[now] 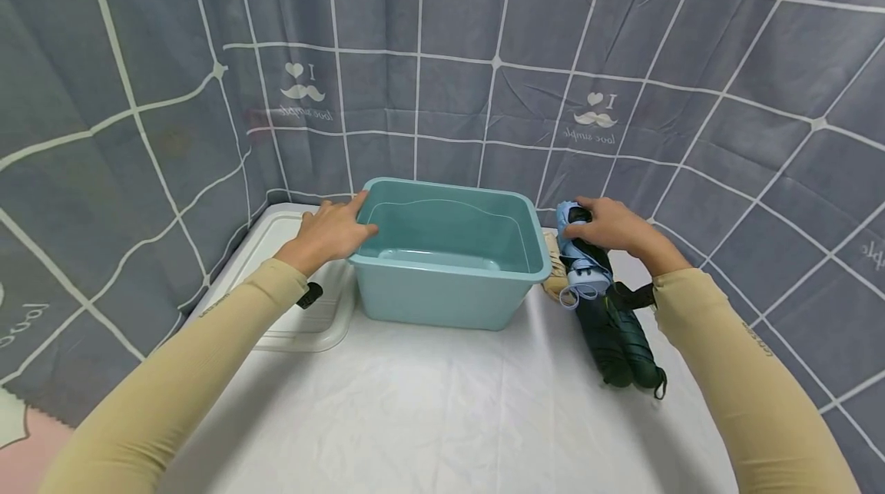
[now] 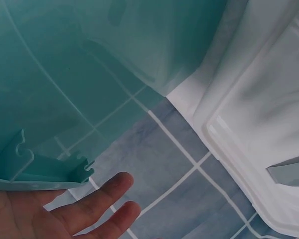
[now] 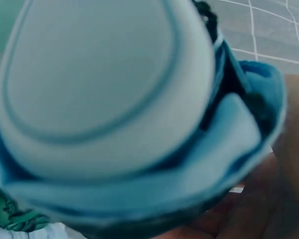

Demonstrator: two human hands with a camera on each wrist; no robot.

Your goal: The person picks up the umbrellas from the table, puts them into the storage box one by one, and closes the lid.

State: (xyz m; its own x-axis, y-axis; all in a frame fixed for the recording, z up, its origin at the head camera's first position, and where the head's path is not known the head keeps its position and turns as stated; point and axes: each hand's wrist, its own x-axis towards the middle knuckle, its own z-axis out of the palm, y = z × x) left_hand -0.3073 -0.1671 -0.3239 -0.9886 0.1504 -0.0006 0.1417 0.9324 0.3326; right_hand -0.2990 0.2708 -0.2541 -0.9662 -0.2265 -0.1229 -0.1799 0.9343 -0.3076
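Observation:
My left hand [image 1: 328, 230] grips the left rim of a teal plastic storage bin [image 1: 429, 296], thumb over the inside. Two of its fingers [image 2: 102, 196] stick out straight beside the outer wall in the left wrist view. To the right of the bin, my right hand [image 1: 610, 225] holds a light blue folded umbrella [image 1: 571, 247], thumb on one side and fingers on the other. The umbrella's pale rounded handle end [image 3: 89, 74] fills much of the right wrist view. Two dark green folded umbrellas [image 1: 618, 344] lie just below it on the table.
A beige folded item [image 1: 553, 267] lies against the bin's right side, partly hidden by the blue umbrella. A white lid [image 1: 311, 329] lies left of the bin, partly under my left arm. Grey gridded curtains [image 1: 456, 94] enclose the white-covered table [image 1: 442, 417].

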